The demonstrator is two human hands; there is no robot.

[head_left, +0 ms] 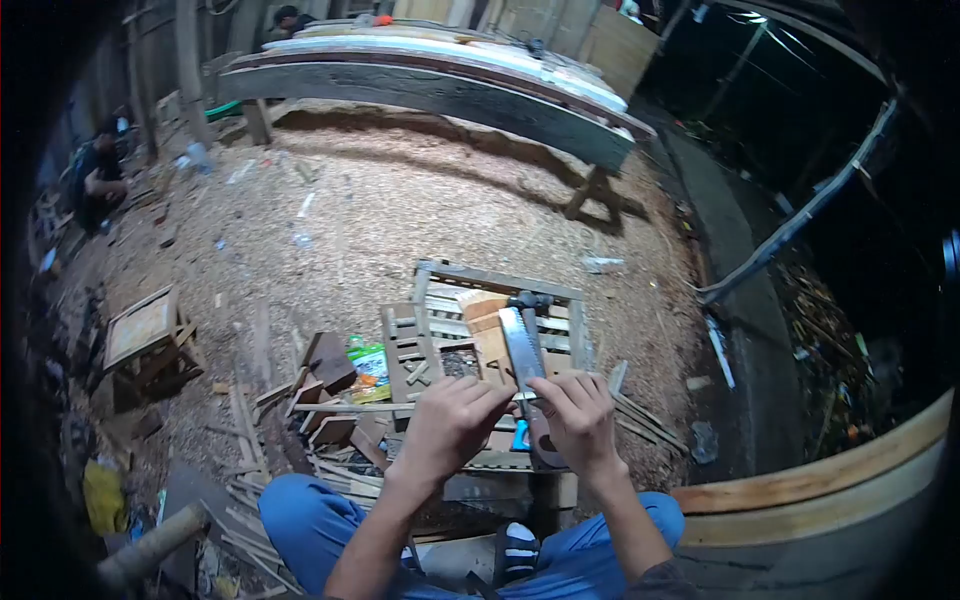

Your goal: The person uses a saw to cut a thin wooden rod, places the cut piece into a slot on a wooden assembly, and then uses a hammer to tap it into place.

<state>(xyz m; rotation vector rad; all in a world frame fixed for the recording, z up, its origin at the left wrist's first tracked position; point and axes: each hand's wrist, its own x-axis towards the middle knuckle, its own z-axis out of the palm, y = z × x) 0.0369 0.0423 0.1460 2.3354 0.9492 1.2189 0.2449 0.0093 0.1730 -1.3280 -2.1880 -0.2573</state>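
Note:
My left hand is closed in a pinch over the slatted wooden frame in front of my knees. Close beside it, my right hand pinches too. A small pale piece shows between the fingertips, too small to name. Beneath the hands lies a handsaw, its toothed blade pointing away from me and a blue handle nearer my lap. A hammer rests across the far part of the frame. Flat brown wood pieces lie left of the saw.
Wood offcuts and a green packet lie left of the frame. A small wooden stool stands farther left. Across the shavings-covered ground is a long workbench. A person crouches at far left. Curved boards lie to the right.

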